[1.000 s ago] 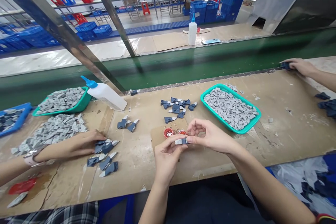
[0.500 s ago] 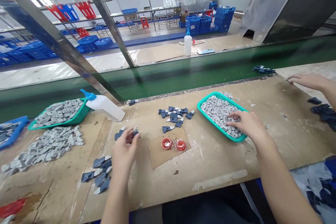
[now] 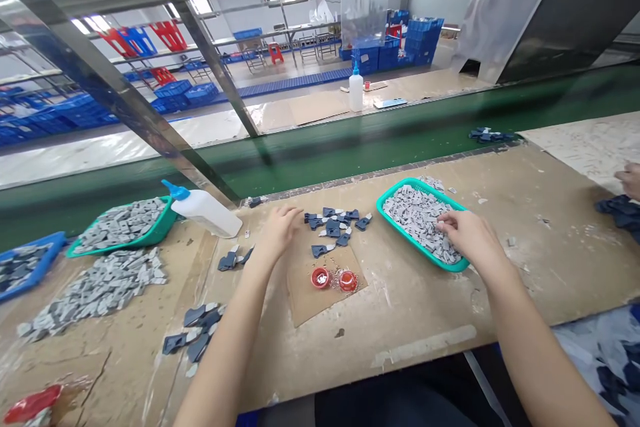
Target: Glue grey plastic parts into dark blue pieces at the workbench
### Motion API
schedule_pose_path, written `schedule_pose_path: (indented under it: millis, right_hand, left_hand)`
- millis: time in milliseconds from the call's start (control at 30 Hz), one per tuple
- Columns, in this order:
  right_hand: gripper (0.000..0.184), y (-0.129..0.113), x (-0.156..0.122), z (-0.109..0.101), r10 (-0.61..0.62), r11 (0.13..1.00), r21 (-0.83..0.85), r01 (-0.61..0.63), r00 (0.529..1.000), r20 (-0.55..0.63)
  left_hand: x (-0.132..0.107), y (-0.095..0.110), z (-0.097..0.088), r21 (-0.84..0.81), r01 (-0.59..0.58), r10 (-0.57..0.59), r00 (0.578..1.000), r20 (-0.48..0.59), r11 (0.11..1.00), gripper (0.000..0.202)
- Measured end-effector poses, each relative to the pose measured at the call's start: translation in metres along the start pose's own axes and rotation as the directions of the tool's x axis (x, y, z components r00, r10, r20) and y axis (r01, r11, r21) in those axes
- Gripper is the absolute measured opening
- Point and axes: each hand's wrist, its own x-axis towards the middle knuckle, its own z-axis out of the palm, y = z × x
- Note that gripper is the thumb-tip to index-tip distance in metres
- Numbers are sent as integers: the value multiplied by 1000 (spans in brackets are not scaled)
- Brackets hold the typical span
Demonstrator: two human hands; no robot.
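Left hand (image 3: 278, 232) found open and empty, fingers spread just beside the dark blue plastic parts (image 3: 331, 223) — right hand (image 3: 473, 238) curled down into the grey pieces (image 3: 413, 220) in the teal basket (image 3: 396, 189); hold on any piece could not be told.

A white squeeze bottle (image 3: 205, 213) with a blue nozzle is laid on its side on the surface (image 3: 420, 340). Two red caps (image 3: 321, 277) are set on a cardboard sheet (image 3: 320, 303), and a blue tray (image 3: 30, 263) is placed at the surface's left edge, with a red plastic scrap (image 3: 31, 404) near the bottom corner. Beyond a green conveyor belt (image 3: 350, 140), crossed by a slanted steel upright (image 3: 215, 67), a second white bottle (image 3: 355, 92) is stood upright near a pale blue phone (image 3: 390, 103). Blue plastic crates (image 3: 417, 43) are stacked farther back, and a red stool (image 3: 275, 52) is seen to their left.
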Motion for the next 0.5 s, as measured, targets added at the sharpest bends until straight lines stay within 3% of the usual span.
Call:
schedule_pose_path:
  millis: [100, 233, 367, 433, 500]
  right_hand:
    - [20, 3, -5, -3, -41, 965, 258, 46, 999, -25]
    - [26, -4, -18, -7, -104, 738, 672, 60, 994, 26]
    - [26, -27, -41, -7, -160, 661, 742, 116, 987, -12]
    - [25, -43, -54, -2, -203, 621, 778, 88, 978, 52]
    - [24, -58, -67, 9, -252, 573, 820, 4, 953, 171]
  left_hand:
    - [18, 5, 14, -103, -80, 85, 995, 51, 991, 39]
    - [21, -1, 20, -207, -36, 42, 999, 22, 978, 24]
    - [-1, -3, 13, -340, 83, -120, 989, -88, 937, 24]
    - [-19, 3, 7, -421, 134, -211, 967, -140, 897, 36]
    - [-40, 15, 2, -635, 138, -310, 936, -167, 760, 45]
